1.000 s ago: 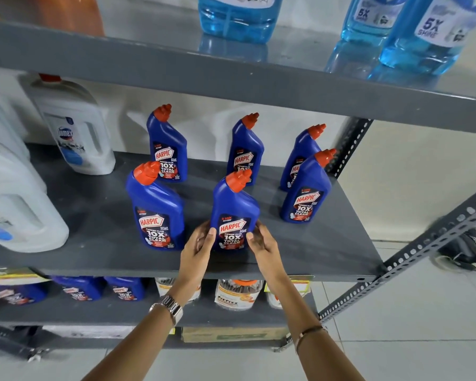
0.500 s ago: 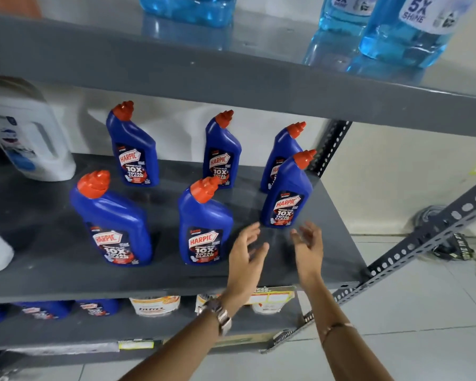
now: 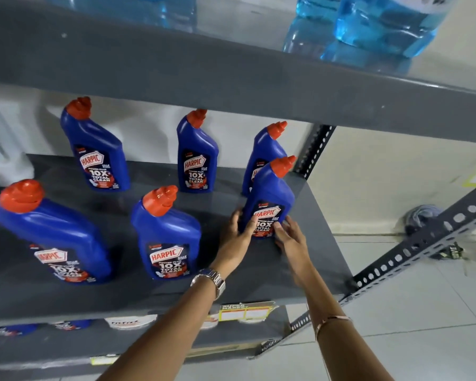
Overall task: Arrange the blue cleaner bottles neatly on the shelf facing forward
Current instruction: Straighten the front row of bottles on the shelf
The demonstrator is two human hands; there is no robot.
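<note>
Six blue plastic cleaner bottles with orange caps on the grey metal shelf (image 3: 308,259), left hand (image 3: 235,237) and right hand (image 3: 290,237) both grasping the front right blue bottle (image 3: 268,199) at its base, upright near the shelf's right end, label forward, silver wristwatch (image 3: 209,280) on left wrist

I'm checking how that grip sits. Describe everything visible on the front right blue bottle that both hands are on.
The front right bottle is glossy blue plastic with an orange-red angled cap pointing up and right. Its dark Harpic label faces forward, partly covered by fingers. It stands upright near the right end of the grey shelf, just in front of the back right bottle. The left hand cups its left side; the right hand presses its lower right side.
</note>
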